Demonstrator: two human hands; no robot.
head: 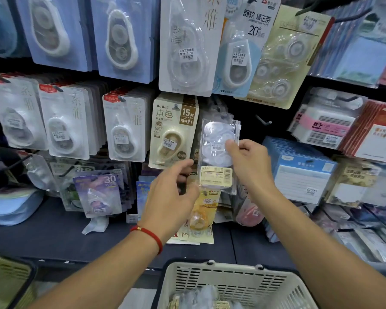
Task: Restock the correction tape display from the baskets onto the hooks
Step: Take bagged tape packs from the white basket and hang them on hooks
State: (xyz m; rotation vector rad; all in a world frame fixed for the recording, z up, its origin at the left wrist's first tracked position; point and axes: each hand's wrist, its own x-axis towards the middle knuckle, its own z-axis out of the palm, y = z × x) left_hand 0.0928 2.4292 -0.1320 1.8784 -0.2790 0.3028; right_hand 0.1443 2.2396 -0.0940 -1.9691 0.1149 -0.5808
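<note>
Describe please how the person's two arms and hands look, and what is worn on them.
Both forearms are bare, with no sleeves in view and no gloves. The left hand has a thin red cord bracelet with a small gold bead at the wrist. The right hand shows no bracelet, watch or ring on the parts that are visible.

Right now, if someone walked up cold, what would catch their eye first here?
Two hands at centre: the right hand pinches a clear packet of correction tape up by the hooks, the left hand close beside its lower edge. Behind, carded tapes crowd the display wall, and a cream basket of packets sits below.
</note>
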